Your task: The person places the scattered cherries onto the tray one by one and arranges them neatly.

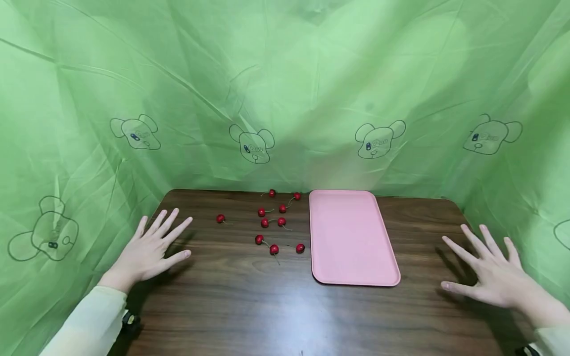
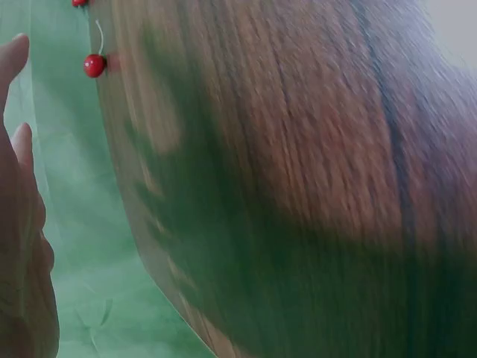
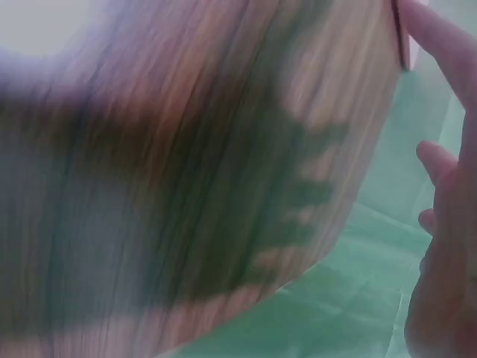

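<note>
Fingers spread wide, nothing gripped, notes from my end

So on my feed the left hand (image 1: pixel 147 253) is out at the left side of the wooden table (image 1: pixel 222 306), fingers straight and splayed, and the right hand (image 1: pixel 495 276) pretty much mirrors it on the far right. Neither has hold of anything, and both look to be hovering above the wood.

Between them I count ten red cherries (image 1: pixel 261 212), scattered just left of a pink tray (image 1: pixel 354 237). The lone cherry (image 1: pixel 220 218) nearest the left hand sits apart from the rest.

My guess on handling: each cherry is very light, smooth and keen to roll, so an off-centre pinch would probably squirt it away. Real or plastic, I can't tell. I'd go thumb and fingertip across the widest part and leave the stem alone, it looks thin enough to snap. The tray reads as light and stiff, maybe a bit slick, so I'd grab the low rim halfway along a long side.

Direction-wise, the fruit is round, so only the stem gives it an axis: the loner's points right and slightly toward the near edge, the others go all over. The tray lies flat, long axis running near to far
</note>
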Tool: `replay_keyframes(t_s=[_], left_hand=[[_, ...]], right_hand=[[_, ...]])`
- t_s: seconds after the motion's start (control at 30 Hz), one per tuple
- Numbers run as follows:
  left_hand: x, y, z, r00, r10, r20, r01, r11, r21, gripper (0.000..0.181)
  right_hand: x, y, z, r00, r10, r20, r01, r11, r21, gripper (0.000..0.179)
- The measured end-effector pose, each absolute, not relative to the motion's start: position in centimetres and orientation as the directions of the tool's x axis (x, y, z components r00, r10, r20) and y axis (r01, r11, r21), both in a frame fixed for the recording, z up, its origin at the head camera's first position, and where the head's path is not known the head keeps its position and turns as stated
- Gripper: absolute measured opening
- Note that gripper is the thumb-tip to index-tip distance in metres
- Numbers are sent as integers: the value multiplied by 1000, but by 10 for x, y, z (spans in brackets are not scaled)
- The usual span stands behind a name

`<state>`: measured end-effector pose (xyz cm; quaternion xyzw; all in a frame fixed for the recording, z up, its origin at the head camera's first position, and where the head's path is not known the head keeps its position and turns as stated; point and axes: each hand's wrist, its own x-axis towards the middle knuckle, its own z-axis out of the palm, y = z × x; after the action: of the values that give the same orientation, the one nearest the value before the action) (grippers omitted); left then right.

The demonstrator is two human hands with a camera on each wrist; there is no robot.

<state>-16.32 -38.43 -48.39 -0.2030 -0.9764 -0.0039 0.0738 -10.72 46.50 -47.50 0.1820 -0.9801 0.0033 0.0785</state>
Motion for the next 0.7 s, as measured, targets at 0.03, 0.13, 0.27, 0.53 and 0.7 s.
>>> replay_keyframes(t_s=[0.03,0.13,0.27,0.53,0.7], left_hand=[[-163,-383,-485,-908,394,146,396,918,-15,91],[-164,-380,-485,-912,380,153,386,922,14,91],[-166,-374,-485,-930,336,151,350,933,79,91],[-181,-358,-481,-956,246,159,278,933,229,94],[-190,-349,-480,-977,158,143,201,906,372,86]], right_hand=[[-108,464,-476,-926,-346,154,-350,937,0,125],[-111,458,-478,-939,-305,159,-320,944,-82,121],[-116,447,-482,-951,-244,189,-282,936,-210,115],[-134,425,-484,-968,-136,209,-217,872,-438,106],[-141,411,-496,-978,-92,185,-181,812,-555,99]])
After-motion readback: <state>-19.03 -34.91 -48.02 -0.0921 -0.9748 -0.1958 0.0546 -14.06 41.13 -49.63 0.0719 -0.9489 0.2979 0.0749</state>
